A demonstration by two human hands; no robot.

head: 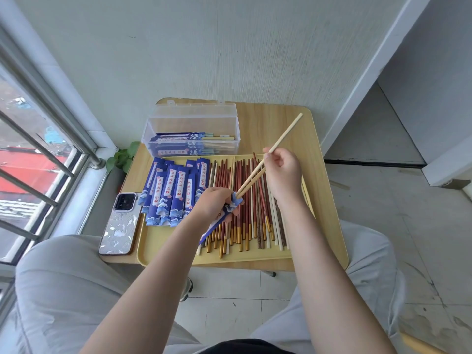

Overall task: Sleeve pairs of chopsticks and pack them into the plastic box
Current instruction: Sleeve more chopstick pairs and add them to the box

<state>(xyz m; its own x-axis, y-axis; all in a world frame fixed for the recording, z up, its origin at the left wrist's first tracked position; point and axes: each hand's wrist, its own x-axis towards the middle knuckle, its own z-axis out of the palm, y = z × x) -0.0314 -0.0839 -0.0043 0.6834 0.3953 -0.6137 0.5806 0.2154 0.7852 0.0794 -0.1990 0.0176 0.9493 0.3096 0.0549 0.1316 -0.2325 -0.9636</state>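
Head view: left hand (pixel 213 201) around blue sleeve (pixel 220 221), right hand (pixel 282 172) pinching pale chopsticks (pixel 258 172).

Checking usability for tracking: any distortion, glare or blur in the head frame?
Head view: strong wide-angle bending at the window bars and wall edges; daylight from the window, soft shadows; mild sheen on the phone; both hands, left hand and right hand, sharp, no motion blur.

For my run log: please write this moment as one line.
step: sleeving | left hand: holds blue sleeve | right hand: feeds pale chopstick pair into sleeve mouth | plastic box: open, some sleeved pairs inside
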